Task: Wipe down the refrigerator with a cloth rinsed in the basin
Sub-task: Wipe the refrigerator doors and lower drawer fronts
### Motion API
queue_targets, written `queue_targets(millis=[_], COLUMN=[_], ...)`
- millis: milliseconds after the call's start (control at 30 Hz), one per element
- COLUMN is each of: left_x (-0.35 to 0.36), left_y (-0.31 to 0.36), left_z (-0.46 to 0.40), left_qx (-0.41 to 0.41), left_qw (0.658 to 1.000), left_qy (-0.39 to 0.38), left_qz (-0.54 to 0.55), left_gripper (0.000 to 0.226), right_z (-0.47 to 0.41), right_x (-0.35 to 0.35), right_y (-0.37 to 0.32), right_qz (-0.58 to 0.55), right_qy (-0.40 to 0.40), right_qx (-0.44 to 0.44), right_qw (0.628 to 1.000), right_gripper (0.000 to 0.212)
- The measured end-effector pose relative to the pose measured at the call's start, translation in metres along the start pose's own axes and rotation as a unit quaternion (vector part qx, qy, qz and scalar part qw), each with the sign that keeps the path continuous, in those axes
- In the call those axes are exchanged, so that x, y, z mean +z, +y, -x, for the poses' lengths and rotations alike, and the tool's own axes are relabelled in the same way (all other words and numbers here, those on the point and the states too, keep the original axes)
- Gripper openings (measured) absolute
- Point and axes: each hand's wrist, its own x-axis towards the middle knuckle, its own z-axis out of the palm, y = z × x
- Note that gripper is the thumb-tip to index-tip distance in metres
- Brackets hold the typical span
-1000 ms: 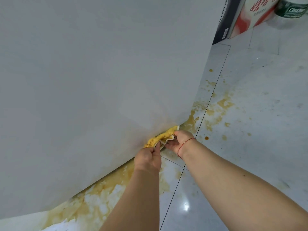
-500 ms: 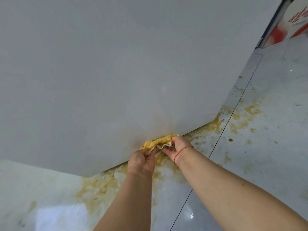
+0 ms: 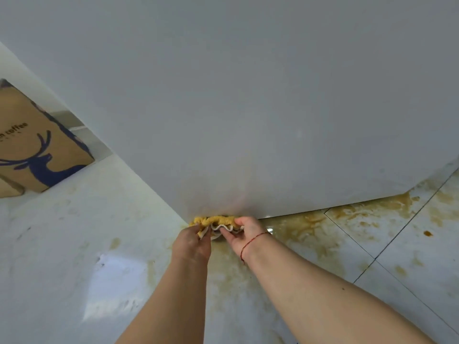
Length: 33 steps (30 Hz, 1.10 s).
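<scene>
Both hands pinch the bunched yellow cloth (image 3: 215, 221): left hand (image 3: 192, 242) at its left end, right hand (image 3: 244, 232) at its right, pressed along the white refrigerator's (image 3: 248, 108) bottom edge.

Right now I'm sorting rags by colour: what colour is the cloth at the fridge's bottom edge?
Yellow cloth, whitish underside, in the head view.

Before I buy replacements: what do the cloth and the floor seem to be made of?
Cloth: looks like soft yellow terry or microfibre with a paler backing; nubby pile, bunched in folds. Floor: probably glazed tile; glossy reflections, thin dark joint lines, brown stains.
</scene>
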Motion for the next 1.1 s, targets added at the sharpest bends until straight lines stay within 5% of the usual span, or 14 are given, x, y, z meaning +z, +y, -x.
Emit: queue_targets(millis=[367, 567, 700, 833, 1100], left_x=[-0.042, -0.095, -0.1, -0.086, -0.064], left_y=[0.103, 0.095, 0.092, 0.099, 0.145], left_z=[0.041, 0.087, 0.11, 0.132, 0.163], left_qx=[0.141, 0.095, 0.076, 0.095, 0.123], left_qw=[0.988, 0.981, 0.99, 0.99, 0.987], left_qy=[-0.02, -0.059, -0.082, -0.102, -0.104], left_qz=[0.062, 0.161, 0.085, -0.002, -0.006], left_gripper=[0.04, 0.018, 0.049, 0.022, 0.016], right_z=[0.03, 0.079, 0.104, 0.127, 0.169], right_x=[0.051, 0.026, 0.023, 0.03, 0.083], right_y=[0.077, 0.066, 0.056, 0.044, 0.043], right_qz=[0.064, 0.097, 0.128, 0.187, 0.278], right_qy=[-0.103, -0.157, -0.161, -0.172, -0.209], right_qx=[0.06, 0.058, 0.032, -0.028, -0.098], right_qw=[0.991, 0.981, 0.978, 0.967, 0.932], right_gripper=[0.018, 0.028, 0.035, 0.033, 0.027])
